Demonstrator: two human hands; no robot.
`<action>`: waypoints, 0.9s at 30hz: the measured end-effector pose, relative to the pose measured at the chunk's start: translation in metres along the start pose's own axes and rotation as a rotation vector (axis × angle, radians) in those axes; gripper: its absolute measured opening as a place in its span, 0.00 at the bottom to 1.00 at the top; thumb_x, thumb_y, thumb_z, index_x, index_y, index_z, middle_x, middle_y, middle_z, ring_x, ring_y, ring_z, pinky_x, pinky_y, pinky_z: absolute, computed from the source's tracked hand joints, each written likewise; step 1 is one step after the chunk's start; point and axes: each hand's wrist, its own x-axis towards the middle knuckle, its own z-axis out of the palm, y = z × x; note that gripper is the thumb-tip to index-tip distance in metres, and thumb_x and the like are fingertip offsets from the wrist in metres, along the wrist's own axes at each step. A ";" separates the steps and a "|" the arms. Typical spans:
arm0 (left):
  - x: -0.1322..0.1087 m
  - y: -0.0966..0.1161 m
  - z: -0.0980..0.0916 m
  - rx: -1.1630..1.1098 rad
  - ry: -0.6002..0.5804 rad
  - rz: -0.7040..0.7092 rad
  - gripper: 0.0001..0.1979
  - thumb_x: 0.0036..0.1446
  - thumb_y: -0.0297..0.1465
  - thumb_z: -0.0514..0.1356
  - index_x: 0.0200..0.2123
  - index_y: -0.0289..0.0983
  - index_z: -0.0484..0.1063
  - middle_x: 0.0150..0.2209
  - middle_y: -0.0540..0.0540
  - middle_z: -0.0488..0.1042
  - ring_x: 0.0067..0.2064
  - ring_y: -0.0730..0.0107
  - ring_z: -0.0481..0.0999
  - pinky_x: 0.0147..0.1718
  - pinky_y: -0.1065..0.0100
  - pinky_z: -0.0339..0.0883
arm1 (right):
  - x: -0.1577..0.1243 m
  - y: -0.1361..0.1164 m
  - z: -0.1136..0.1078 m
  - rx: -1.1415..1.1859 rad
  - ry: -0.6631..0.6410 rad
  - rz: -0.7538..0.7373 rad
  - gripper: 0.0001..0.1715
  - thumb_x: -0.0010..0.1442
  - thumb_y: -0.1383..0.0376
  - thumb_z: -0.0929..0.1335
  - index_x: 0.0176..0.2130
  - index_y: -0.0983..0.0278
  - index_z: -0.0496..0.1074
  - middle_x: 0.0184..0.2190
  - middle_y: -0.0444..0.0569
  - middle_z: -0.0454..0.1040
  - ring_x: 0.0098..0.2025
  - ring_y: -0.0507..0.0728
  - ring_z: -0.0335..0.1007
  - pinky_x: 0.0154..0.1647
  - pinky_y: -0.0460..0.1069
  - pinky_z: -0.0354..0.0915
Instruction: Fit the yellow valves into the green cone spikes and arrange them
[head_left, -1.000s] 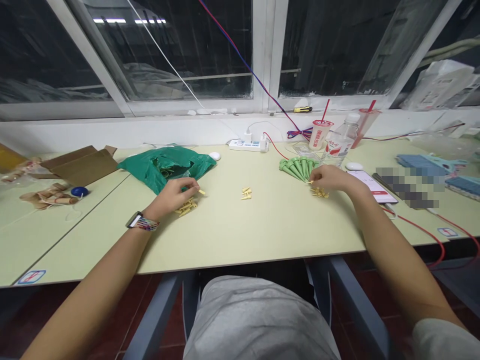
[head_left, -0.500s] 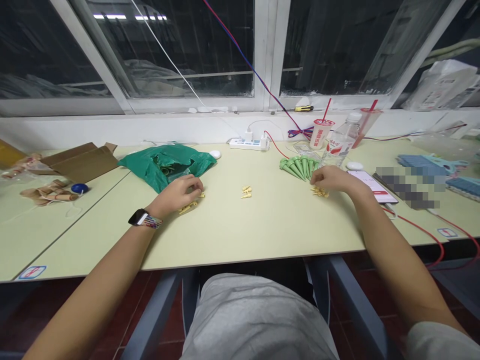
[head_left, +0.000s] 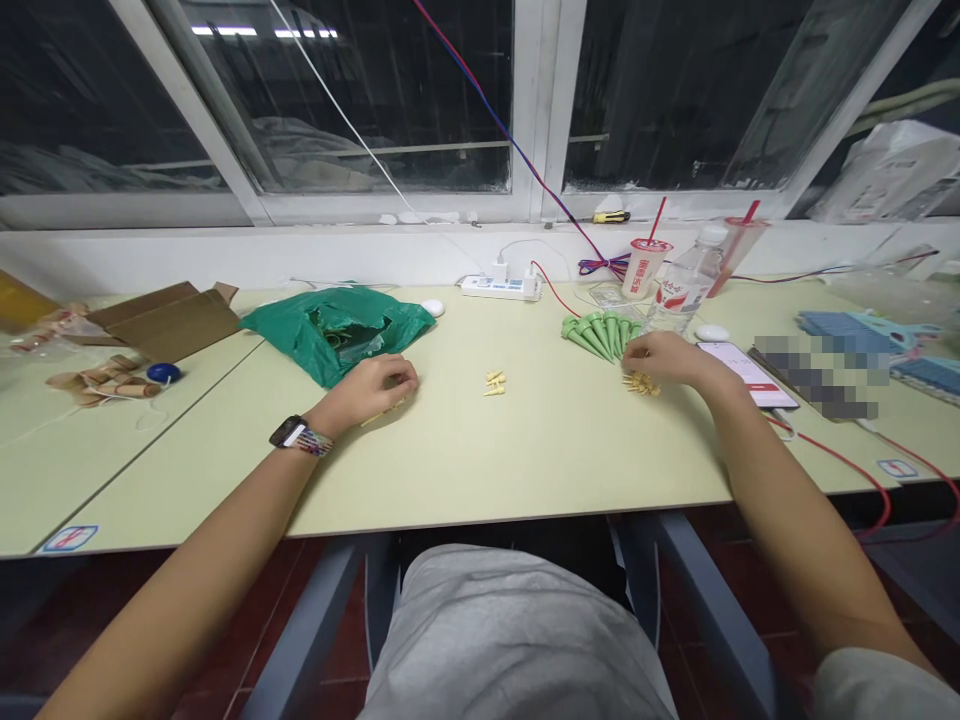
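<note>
My left hand [head_left: 373,388] rests on the pale green table [head_left: 525,460] with its fingers curled over a pile of small yellow pegs [head_left: 375,414], which it mostly hides. My right hand [head_left: 660,357] lies with its fingers bent down on a second small heap of yellow pegs [head_left: 642,384], beside a fan of green cone-shaped pieces [head_left: 598,333]. Between the hands a few loose yellow pegs [head_left: 493,383] lie untouched. A watch with a beaded band sits on my left wrist.
A green plastic bag [head_left: 337,330] lies behind my left hand, a cardboard box [head_left: 169,318] farther left. A power strip [head_left: 499,288], two cups [head_left: 643,267], a bottle [head_left: 681,283] and a phone [head_left: 746,372] stand at the back right. Red cable runs along the right edge.
My left hand has closed down over its pile of yellow pegs, hiding most of them. My right hand has stayed on its heap.
</note>
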 end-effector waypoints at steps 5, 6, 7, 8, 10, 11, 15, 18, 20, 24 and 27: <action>0.005 0.015 0.010 -0.032 0.051 0.056 0.10 0.65 0.36 0.59 0.42 0.38 0.76 0.45 0.43 0.77 0.46 0.59 0.77 0.48 0.61 0.67 | -0.001 -0.007 0.004 -0.013 0.168 -0.058 0.11 0.57 0.66 0.67 0.36 0.64 0.80 0.38 0.51 0.81 0.38 0.59 0.75 0.38 0.49 0.63; 0.008 0.022 0.014 -0.019 0.052 0.085 0.10 0.66 0.36 0.58 0.44 0.38 0.76 0.46 0.43 0.77 0.47 0.58 0.76 0.49 0.60 0.67 | 0.000 -0.010 0.005 -0.015 0.219 -0.085 0.11 0.58 0.67 0.67 0.37 0.65 0.80 0.39 0.52 0.80 0.39 0.59 0.75 0.39 0.50 0.63; 0.010 0.031 0.018 -0.008 0.047 0.124 0.10 0.67 0.37 0.58 0.44 0.39 0.76 0.46 0.43 0.77 0.48 0.58 0.76 0.50 0.60 0.67 | 0.001 -0.015 0.008 -0.013 0.271 -0.123 0.12 0.59 0.67 0.67 0.38 0.65 0.81 0.40 0.54 0.80 0.39 0.59 0.74 0.40 0.50 0.63; 0.013 0.042 0.022 0.000 0.042 0.161 0.11 0.68 0.37 0.57 0.44 0.39 0.76 0.45 0.42 0.77 0.48 0.58 0.76 0.50 0.59 0.67 | 0.003 -0.021 0.010 -0.005 0.319 -0.172 0.13 0.60 0.67 0.66 0.39 0.66 0.81 0.41 0.55 0.79 0.39 0.60 0.74 0.42 0.51 0.64; 0.019 0.063 0.032 0.038 0.031 0.195 0.10 0.68 0.37 0.58 0.45 0.39 0.76 0.44 0.43 0.78 0.47 0.58 0.76 0.50 0.59 0.66 | 0.006 -0.035 0.017 0.026 0.386 -0.297 0.13 0.62 0.67 0.66 0.41 0.66 0.80 0.41 0.56 0.78 0.42 0.61 0.74 0.45 0.52 0.64; 0.022 0.072 0.037 0.067 0.036 0.195 0.10 0.68 0.37 0.59 0.45 0.39 0.76 0.43 0.43 0.78 0.46 0.57 0.76 0.49 0.58 0.66 | 0.007 -0.043 0.021 0.041 0.402 -0.363 0.13 0.63 0.67 0.65 0.41 0.65 0.80 0.42 0.56 0.78 0.44 0.62 0.73 0.46 0.53 0.65; 0.033 0.097 0.053 0.152 0.063 0.151 0.07 0.67 0.33 0.60 0.43 0.38 0.76 0.40 0.43 0.78 0.43 0.56 0.76 0.44 0.58 0.65 | 0.010 -0.072 0.036 0.077 0.382 -0.549 0.12 0.63 0.70 0.65 0.41 0.64 0.78 0.42 0.55 0.77 0.47 0.63 0.73 0.49 0.55 0.65; 0.034 0.106 0.058 0.140 0.076 0.174 0.05 0.65 0.28 0.58 0.37 0.39 0.74 0.35 0.45 0.76 0.38 0.60 0.75 0.39 0.61 0.63 | 0.003 -0.090 0.045 0.118 0.349 -0.608 0.12 0.65 0.71 0.64 0.42 0.64 0.77 0.41 0.54 0.77 0.46 0.62 0.73 0.48 0.55 0.66; 0.031 0.112 0.059 0.101 0.080 0.203 0.05 0.63 0.26 0.58 0.35 0.39 0.73 0.34 0.46 0.75 0.36 0.62 0.73 0.37 0.63 0.62 | -0.004 -0.101 0.050 0.179 0.316 -0.660 0.11 0.66 0.70 0.65 0.43 0.63 0.77 0.42 0.53 0.78 0.45 0.61 0.74 0.49 0.55 0.67; 0.024 0.119 0.057 0.104 0.102 0.234 0.05 0.63 0.26 0.57 0.36 0.39 0.72 0.33 0.47 0.73 0.35 0.63 0.72 0.36 0.63 0.61 | -0.018 -0.120 0.061 0.244 0.222 -0.751 0.10 0.68 0.68 0.67 0.48 0.62 0.75 0.45 0.52 0.78 0.47 0.60 0.74 0.50 0.55 0.68; 0.021 0.115 0.056 0.091 0.125 0.155 0.04 0.63 0.28 0.57 0.37 0.39 0.71 0.32 0.47 0.74 0.34 0.62 0.71 0.34 0.63 0.59 | -0.023 -0.133 0.073 0.236 0.225 -0.772 0.09 0.68 0.69 0.67 0.48 0.62 0.75 0.45 0.53 0.77 0.48 0.60 0.73 0.50 0.55 0.69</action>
